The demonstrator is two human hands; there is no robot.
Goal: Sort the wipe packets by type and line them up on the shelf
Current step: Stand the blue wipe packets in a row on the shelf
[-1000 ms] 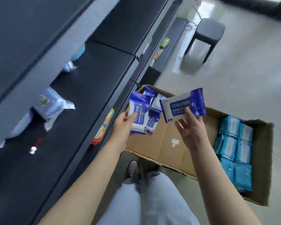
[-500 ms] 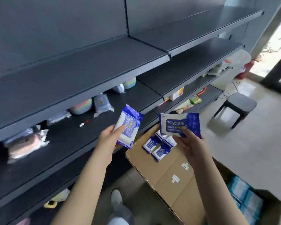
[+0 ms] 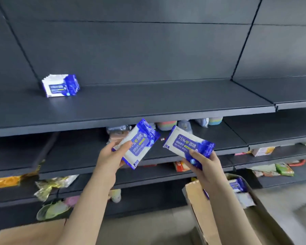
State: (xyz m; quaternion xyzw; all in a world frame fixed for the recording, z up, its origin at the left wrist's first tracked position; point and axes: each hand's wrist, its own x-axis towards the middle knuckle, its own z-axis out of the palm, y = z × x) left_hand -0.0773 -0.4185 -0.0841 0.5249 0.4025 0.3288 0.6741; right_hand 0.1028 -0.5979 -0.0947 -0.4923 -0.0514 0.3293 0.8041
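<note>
With fingers (image 3: 125,146) clamped, held one blue-and-white plastic wipe packet (image 3: 140,144) in left hand (image 3: 109,160), its twin packet (image 3: 187,144) in right hand (image 3: 203,167), low before dark metal shelf (image 3: 166,103); likely needed standing flush beside far-left matching stack (image 3: 61,85).

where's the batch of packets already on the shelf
Head view: the row of packets stands on the upper shelf, far left, up and left of the left hand.

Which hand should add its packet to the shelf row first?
Left, likely. The left hand holds the left packet nearer the standing row on the shelf; the right hand, gripping the right packet, would reach across.
</note>
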